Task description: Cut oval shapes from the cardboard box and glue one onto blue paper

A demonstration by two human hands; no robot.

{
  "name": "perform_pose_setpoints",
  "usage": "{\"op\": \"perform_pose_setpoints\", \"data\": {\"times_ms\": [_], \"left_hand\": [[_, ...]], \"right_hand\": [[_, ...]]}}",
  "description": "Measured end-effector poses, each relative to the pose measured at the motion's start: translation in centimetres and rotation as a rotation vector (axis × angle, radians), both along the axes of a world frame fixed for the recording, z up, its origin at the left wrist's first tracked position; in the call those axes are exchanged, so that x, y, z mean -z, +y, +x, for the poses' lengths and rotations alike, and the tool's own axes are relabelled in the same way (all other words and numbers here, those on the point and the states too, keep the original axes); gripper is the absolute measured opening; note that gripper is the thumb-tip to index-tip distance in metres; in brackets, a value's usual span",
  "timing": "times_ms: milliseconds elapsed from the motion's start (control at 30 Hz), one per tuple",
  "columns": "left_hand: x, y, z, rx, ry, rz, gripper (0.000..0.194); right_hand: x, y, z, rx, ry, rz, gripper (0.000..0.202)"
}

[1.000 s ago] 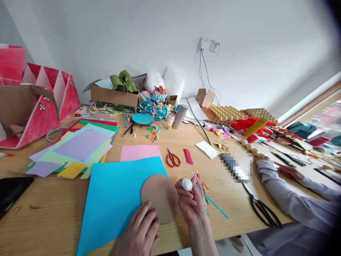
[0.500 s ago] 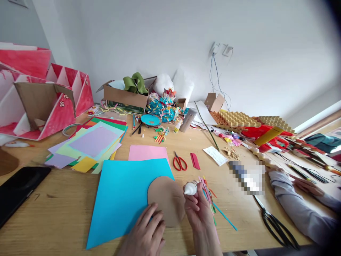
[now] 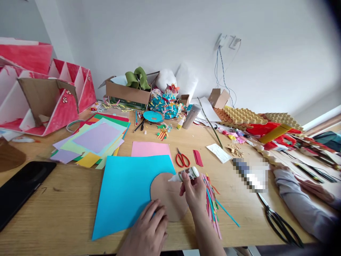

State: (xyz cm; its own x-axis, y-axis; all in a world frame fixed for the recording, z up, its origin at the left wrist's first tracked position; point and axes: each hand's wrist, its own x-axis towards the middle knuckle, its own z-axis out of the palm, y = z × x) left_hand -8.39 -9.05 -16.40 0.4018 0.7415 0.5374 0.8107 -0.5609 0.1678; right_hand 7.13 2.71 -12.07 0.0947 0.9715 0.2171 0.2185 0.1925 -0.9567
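My right hand (image 3: 193,192) is closed around a white glue bottle (image 3: 188,174), which tilts so its nozzle points left over a round brown cardboard disc (image 3: 170,199). The disc lies partly on a bright blue paper sheet (image 3: 128,188). My left hand (image 3: 151,224) rests flat with fingers spread, its fingertips on the disc's lower left edge and the blue sheet. Whether the nozzle touches the cardboard I cannot tell. Beyond the hands lie red-handled scissors (image 3: 182,159) and a folded red paper strip (image 3: 198,158). Thin coloured paper strips (image 3: 211,202) lie right of my right wrist.
A black phone (image 3: 23,188) and stacked coloured papers (image 3: 93,138) lie left. Large black-handled scissors (image 3: 279,220), blades blurred out, lie right, near another person's sleeve (image 3: 298,202). A steel flask (image 3: 192,116), a cardboard box (image 3: 128,94) and egg trays (image 3: 239,117) stand behind.
My right hand has turned the glue bottle from pointing toward me to lying sideways, nozzle over the disc. My left hand stays on the disc. The view has shifted slightly.
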Motion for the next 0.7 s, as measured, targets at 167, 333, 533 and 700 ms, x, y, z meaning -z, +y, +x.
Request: {"op": "perform_pose_setpoints", "data": {"times_ms": [167,333,533,700], "left_hand": [[0.03,0.03,0.04,0.004,-0.017,-0.016,0.021],[-0.17,0.05,-0.02,0.014,-0.006,-0.014,0.022],[-0.62,-0.03,-0.07,0.015,-0.008,-0.017,0.022],[-0.72,0.01,-0.21,0.016,-0.007,-0.016,0.021]], "right_hand": [[0.07,0.34,-0.18,-0.021,-0.064,-0.030,0.037],[-0.01,0.57,-0.59,-0.036,-0.066,-0.053,0.037],[0.08,0.72,-0.90,-0.062,-0.115,-0.025,0.034],[0.14,0.88,-0.92,-0.067,-0.148,-0.009,0.033]]}}
